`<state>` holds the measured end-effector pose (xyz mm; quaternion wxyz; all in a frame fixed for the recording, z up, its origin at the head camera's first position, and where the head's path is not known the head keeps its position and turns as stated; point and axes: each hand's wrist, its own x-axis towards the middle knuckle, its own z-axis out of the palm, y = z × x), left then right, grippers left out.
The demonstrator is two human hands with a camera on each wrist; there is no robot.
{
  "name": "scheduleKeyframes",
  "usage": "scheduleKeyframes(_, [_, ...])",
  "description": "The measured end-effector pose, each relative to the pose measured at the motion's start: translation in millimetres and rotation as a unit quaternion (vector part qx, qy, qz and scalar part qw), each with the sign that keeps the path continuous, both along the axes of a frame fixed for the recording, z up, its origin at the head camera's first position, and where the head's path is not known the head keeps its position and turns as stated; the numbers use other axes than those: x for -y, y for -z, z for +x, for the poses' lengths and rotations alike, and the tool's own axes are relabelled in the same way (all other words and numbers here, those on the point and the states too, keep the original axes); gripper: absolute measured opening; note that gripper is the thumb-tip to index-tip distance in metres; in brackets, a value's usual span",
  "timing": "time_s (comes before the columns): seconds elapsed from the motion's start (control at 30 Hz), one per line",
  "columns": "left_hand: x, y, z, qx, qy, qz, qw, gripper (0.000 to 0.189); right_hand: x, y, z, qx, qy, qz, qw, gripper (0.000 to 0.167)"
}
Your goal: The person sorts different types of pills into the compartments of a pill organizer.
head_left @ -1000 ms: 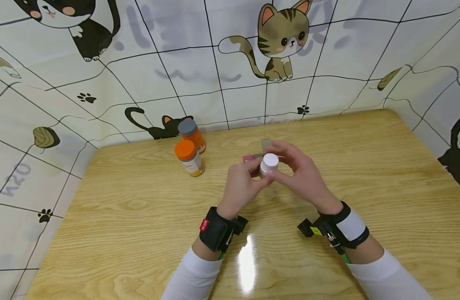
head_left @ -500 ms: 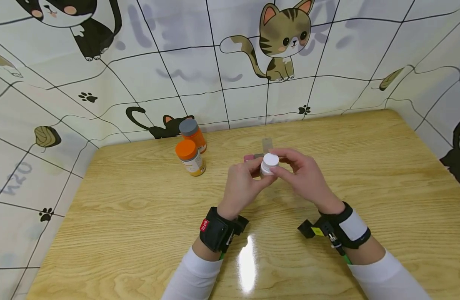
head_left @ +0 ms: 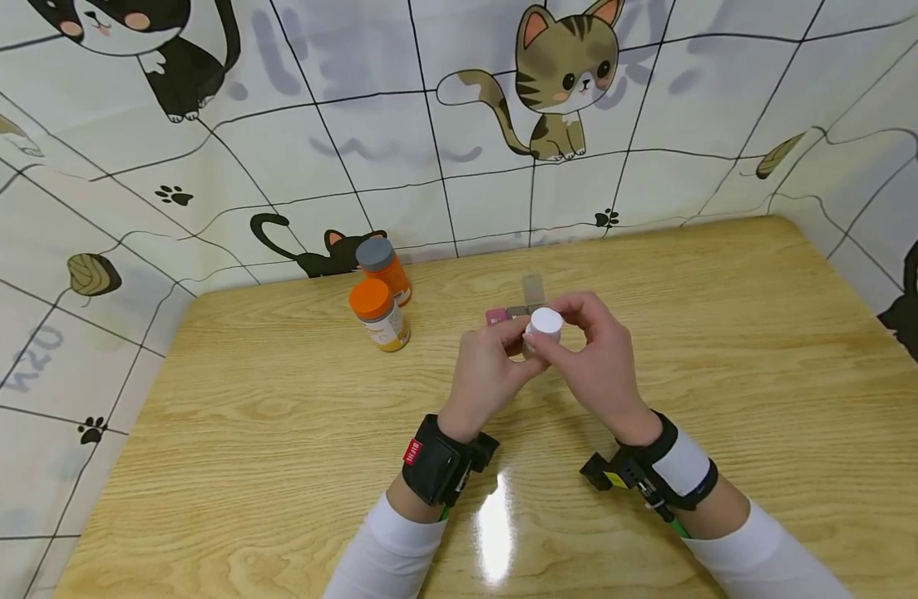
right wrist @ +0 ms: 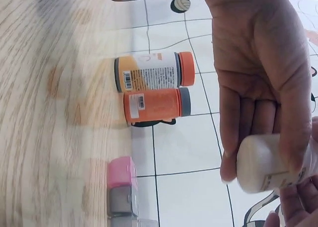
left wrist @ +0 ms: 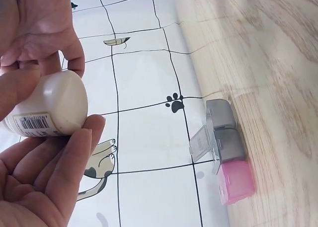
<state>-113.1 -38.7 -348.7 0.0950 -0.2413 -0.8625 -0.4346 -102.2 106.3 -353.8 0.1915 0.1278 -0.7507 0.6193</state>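
A small white pill bottle (head_left: 546,322) is held upright between both hands, above the table. My left hand (head_left: 483,366) grips its body with thumb and fingers. My right hand (head_left: 599,358) pinches around the top, thumb against the white cap. In the left wrist view the bottle's (left wrist: 54,103) label and barcode show between the two hands. Just behind the hands sits a pill box (head_left: 517,313) with pink and grey compartments, partly hidden from the head view. One clear lid (left wrist: 200,145) stands raised in the left wrist view.
Two bottles stand at the back left of the wooden table (head_left: 279,416): one with an orange cap (head_left: 380,314), one orange with a grey cap (head_left: 384,270). A cat-patterned cloth (head_left: 317,166) rises behind the table.
My right hand has shifted its hold at the cap, its thumb moving leftward across the bottle and its wrist moving left. The bottle has moved slightly right; the left hand keeps its grip.
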Motion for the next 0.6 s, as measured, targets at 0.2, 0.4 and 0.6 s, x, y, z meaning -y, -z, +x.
scheduleKeyframes(0.2, [-0.6,1.4,-0.6,0.032,0.009,0.012,0.9994,0.024,-18.4,1.9,-8.5,0.016,-0.117,-0.033,0.9924,0.026])
scheduleKeyframes(0.4, [-0.3,1.7,-1.8,0.053,0.022,0.023,0.9981,0.025,-32.3,2.6,-15.3,0.022,-0.231,-0.045,0.9718,0.049])
scheduleKeyframes(0.6, [0.1,0.9,-1.3,0.042,0.005,0.013,0.999,0.028,-13.3,2.7,-8.0,0.035,-0.076,-0.007,0.9965,0.035])
